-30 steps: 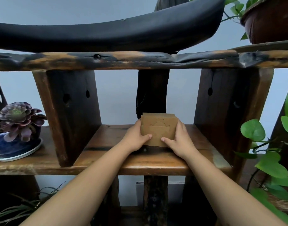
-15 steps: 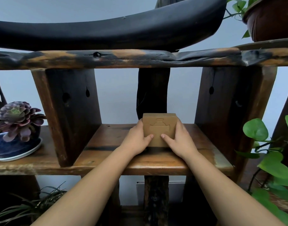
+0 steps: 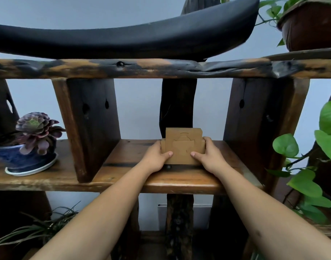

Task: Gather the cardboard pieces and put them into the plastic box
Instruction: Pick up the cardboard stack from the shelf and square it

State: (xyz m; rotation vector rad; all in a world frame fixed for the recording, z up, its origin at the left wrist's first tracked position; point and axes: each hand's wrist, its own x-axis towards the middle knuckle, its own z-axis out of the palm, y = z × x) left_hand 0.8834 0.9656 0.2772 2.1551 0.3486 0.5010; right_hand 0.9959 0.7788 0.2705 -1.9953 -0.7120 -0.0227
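A stack of brown cardboard pieces (image 3: 182, 145) stands upright on its edge on the wooden shelf (image 3: 179, 180), in the middle compartment. The front piece has a cut-out shape outlined on it. My left hand (image 3: 157, 156) grips the stack's left side with the thumb on its front face. My right hand (image 3: 209, 156) grips the right side the same way. The pieces sit unevenly, some poking out at the sides and top. No plastic box is in view.
Dark wooden uprights (image 3: 89, 124) (image 3: 254, 119) wall the compartment on both sides. A succulent in a blue pot (image 3: 27, 147) sits on the shelf to the left. Green vine leaves (image 3: 311, 166) hang at the right. A black curved object (image 3: 123, 38) lies on the upper shelf.
The stack has been pressed together and stood on the shelf between both hands. The pieces now sit slightly offset again. The view has tilted up a little.
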